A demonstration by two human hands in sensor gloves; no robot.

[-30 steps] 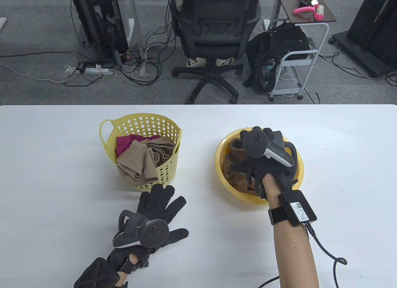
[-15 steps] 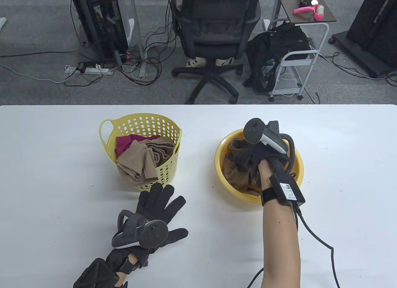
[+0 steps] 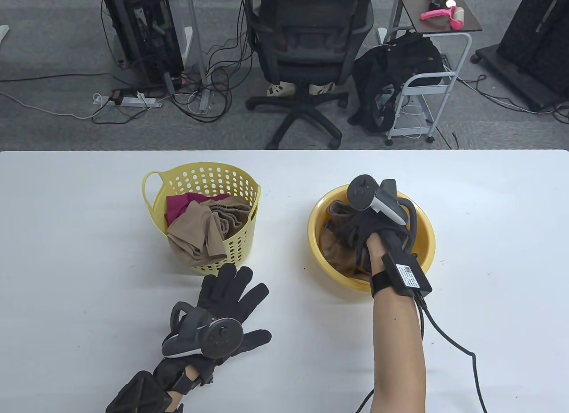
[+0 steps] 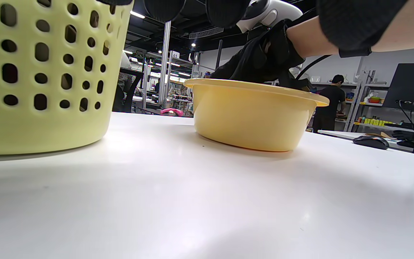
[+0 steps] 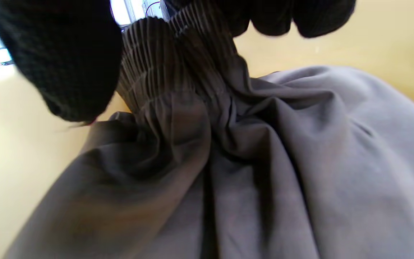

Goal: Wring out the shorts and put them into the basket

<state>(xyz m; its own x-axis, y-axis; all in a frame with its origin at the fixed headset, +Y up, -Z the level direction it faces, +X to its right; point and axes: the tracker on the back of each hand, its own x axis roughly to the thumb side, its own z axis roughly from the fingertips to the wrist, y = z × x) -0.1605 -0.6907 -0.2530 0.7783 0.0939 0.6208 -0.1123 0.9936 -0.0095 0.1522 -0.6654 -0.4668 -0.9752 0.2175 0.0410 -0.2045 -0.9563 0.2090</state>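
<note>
- Two gloved hands are over the white table [image 3: 66, 253]; the right hand [image 3: 375, 228] reaches down into the yellow basin [image 3: 424, 248], and the left hand [image 3: 226, 306] lies flat on the tabletop.
- Brown shorts [image 3: 335, 244] lie bunched inside the basin, under and to the left of the right hand as seen from above.
- Right hand: its fingers [image 5: 63, 61] are curled round the pleated waistband of the shorts [image 5: 178, 64], with the thumb on one side and the other fingertips on the other, so it grips the cloth.
- From that grip the rest of the fabric [image 5: 264, 162] spreads out in folds against the yellow basin wall [image 5: 372, 46].
- In the left wrist view the right hand [image 4: 264, 61] dips just past the basin rim [image 4: 257, 88]; the shorts themselves are hidden behind the wall there.
- Left hand: fingers straight and spread, palm down, holding nothing, its fingertips just beside the near side of the yellow perforated basket [image 3: 240, 244].
- That basket stands to the left of the basin, well apart from the shorts, and holds a tan garment [image 3: 200, 235] and a maroon one [image 3: 186, 204].
- Basket [image 4: 41, 90] and basin sit near each other on the table [image 4: 192, 201], not touching.
</note>
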